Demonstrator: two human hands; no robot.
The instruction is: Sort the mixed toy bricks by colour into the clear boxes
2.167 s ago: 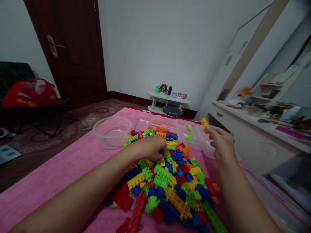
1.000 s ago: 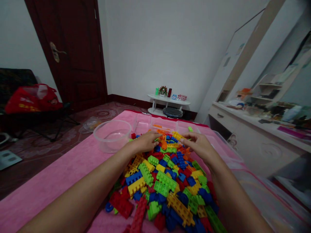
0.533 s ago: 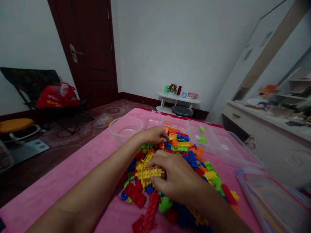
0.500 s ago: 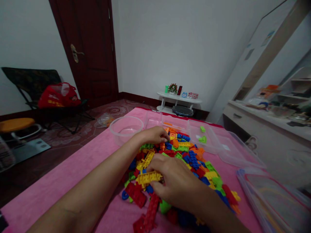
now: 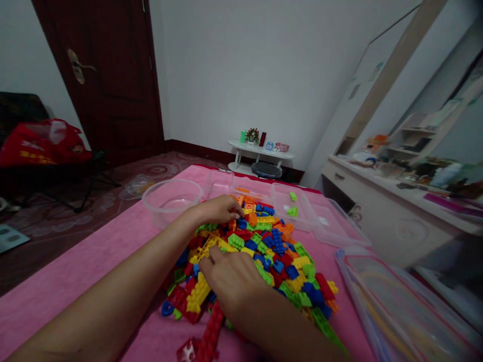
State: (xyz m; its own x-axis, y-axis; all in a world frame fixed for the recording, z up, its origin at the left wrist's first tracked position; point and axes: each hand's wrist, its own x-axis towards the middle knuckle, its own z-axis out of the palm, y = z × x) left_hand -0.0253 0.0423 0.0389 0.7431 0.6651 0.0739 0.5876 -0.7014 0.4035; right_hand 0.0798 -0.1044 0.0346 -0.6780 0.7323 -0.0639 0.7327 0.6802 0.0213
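Note:
A heap of mixed plastic building bricks (image 5: pixel 278 241) in red, yellow, blue, green and orange is spread over the table. My left hand (image 5: pixel 222 208) is at the far left of the heap, its fingers curled and closed; whatever they hold is hidden. Nearer to me, my right hand (image 5: pixel 236 281) reaches palm down over the bricks, fingers bent but apart, with the undersides out of sight. Beside its fingertips a long yellow brick (image 5: pixel 198 293) lies tilted on red pieces. A long red brick (image 5: pixel 211 332) lies in front of the heap.
A round clear tub (image 5: pixel 172 193) stands at the left beyond my forearm. Clear trays line the far edge; one tray (image 5: pixel 279 188) holds green bricks and another has orange pieces. Box lids (image 5: pixel 396 296) lie at the right. Pink cloth (image 5: pixel 86 266) covers the table.
The yellow brick that my right hand held now rests on the heap, and the fingers have moved off it. My left hand stays at the far bricks. The view has turned right.

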